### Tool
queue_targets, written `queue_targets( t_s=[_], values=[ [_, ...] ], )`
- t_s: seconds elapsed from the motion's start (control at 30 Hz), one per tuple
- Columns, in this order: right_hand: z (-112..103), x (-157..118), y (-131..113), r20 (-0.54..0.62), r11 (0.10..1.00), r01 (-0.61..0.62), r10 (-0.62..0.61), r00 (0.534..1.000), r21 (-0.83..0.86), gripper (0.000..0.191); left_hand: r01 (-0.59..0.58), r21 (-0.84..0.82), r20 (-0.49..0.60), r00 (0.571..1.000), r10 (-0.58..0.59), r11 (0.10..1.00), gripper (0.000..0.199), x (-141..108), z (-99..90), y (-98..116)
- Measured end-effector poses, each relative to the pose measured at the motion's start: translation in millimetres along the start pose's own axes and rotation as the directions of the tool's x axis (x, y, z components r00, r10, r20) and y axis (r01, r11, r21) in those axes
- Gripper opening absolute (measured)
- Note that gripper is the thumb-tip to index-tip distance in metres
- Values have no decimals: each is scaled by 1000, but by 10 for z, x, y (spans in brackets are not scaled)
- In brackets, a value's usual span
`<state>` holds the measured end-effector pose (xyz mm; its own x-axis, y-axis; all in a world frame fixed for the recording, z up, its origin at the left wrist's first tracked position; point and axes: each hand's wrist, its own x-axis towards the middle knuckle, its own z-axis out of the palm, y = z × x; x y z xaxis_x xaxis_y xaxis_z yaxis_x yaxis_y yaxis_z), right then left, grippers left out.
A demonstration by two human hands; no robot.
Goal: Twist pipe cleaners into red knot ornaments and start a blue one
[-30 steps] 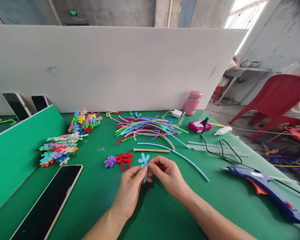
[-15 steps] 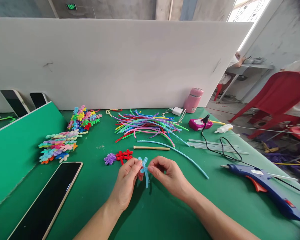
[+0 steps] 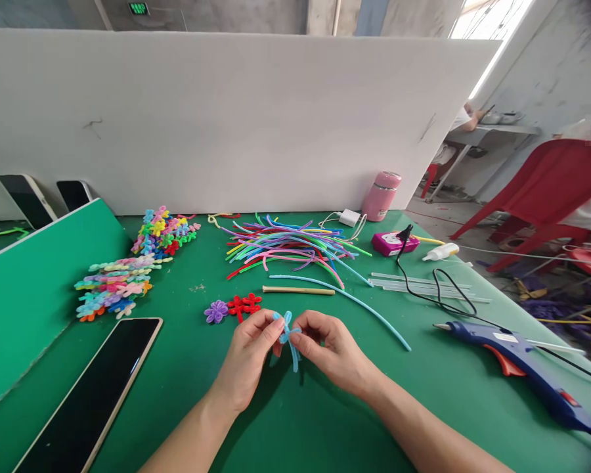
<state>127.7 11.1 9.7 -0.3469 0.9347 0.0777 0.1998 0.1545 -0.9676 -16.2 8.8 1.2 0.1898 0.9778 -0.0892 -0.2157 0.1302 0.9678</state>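
Between my two hands is a light blue pipe cleaner bent into small petal loops, its loose ends hanging down. My left hand pinches the loops from the left side. With thumb and forefinger, my right hand grips the same piece from the right. Beyond them lie a purple pipe-cleaner flower and red flower shapes. A wooden stick and a straight light blue pipe cleaner rest just past my fingers.
A heap of coloured pipe cleaners lies before the white partition. Finished flowers are piled at left, near a phone. At right are a glue gun, its cord, glue sticks and a pink bottle.
My right thumb and forefinger have closed in on the blue pipe cleaner's right side. The loops have turned slightly and the hanging ends have shifted right.
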Motion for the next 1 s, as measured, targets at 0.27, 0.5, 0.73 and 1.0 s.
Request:
queue_targets(
  t_s=[0.27,0.5,0.73,1.0],
  values=[
    [13,22,58,57,986,-49,40,998,161,16,51,-62,18,999,-50,997,13,1,-9,23],
    [21,29,84,118,947,-96,62,991,308,18,97,-125,50,995,-92,987,12,6,-9,40],
    [21,32,74,137,926,-146,103,985,349,23,153,-188,79,987,-140,970,11,5,-3,34],
    [22,47,38,81,919,-191,174,981,346,28,82,-164,-41,995,-90,983,13,20,2,6]
  ],
)
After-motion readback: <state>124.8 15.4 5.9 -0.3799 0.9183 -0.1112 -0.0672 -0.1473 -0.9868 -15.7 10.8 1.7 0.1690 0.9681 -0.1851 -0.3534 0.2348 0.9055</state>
